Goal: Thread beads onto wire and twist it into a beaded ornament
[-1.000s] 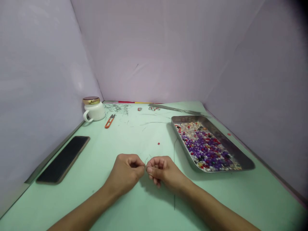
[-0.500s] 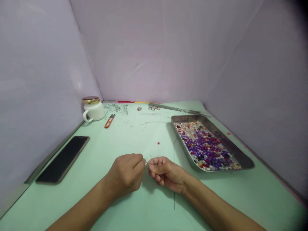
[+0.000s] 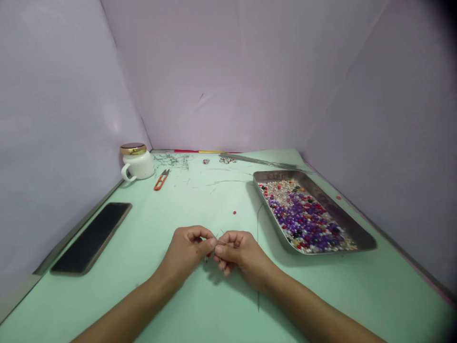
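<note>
Green tabletop (image 3: 193, 205), lower centre: the left hand (image 3: 189, 248) has rolled back, uncovering a red bead (image 3: 208, 256); it and the right hand (image 3: 244, 252) pinch thin wire (image 3: 222, 232), apparently mid-twist.

A slender, dark wire (image 3: 222, 232) is pinched between the fingertips of both hands (image 3: 246, 255), slightly to the 6:30 side of centre and raised just above the bench. Fine ends of it stick up past the fingertips, one leaning towards 1 o'clock, the other towards 11. At 7 o'clock from the pinch, just below the left thumb, shows a small red bead (image 3: 208, 255), partly hidden; whether it is threaded on the wire cannot be told.
</note>
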### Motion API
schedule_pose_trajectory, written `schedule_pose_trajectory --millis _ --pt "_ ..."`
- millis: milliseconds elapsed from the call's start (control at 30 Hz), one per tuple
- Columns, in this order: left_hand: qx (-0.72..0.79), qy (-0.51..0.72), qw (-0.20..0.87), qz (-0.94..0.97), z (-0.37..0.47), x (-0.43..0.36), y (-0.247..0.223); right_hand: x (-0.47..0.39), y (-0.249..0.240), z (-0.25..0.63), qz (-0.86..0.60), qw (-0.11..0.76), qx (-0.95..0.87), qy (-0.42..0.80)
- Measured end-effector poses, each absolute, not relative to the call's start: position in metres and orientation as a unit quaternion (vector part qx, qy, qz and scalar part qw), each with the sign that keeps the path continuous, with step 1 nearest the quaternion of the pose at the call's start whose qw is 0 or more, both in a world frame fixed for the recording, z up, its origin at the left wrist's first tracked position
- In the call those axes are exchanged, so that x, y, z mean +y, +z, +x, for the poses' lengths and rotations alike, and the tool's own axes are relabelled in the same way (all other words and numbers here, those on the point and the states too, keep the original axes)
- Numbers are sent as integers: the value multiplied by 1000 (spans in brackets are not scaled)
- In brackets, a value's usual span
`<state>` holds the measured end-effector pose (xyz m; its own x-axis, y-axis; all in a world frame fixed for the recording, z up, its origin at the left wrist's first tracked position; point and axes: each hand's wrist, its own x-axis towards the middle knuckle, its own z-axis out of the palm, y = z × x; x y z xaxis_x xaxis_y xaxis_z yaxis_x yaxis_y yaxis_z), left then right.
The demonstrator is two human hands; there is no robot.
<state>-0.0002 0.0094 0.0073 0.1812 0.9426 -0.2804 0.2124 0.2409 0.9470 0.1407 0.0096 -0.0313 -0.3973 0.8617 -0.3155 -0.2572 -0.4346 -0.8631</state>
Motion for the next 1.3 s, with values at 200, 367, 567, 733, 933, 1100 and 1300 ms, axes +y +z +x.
schedule_pose_trajectory --millis 200,367,567,733,933,1100,1300 --pt "565 337 545 520 -3 12 7 13 -25 146 -412 355 -484 686" --pt "562 348 547 513 -5 13 7 15 -22 153 -355 374 -482 709" --pt "548 322 539 553 -4 12 1 10 -20 154 -351 388 -457 719" --pt "544 321 494 598 -4 9 -2 10 -20 151 -369 394 -455 708" --pt "550 306 467 620 -1 5 -6 10 -25 144 -466 402 -484 622" --pt "560 301 533 559 1 9 -2 11 -30 144 -491 441 -512 550" --pt "546 312 585 513 0 8 7 7 -27 141 -483 444 -494 570"
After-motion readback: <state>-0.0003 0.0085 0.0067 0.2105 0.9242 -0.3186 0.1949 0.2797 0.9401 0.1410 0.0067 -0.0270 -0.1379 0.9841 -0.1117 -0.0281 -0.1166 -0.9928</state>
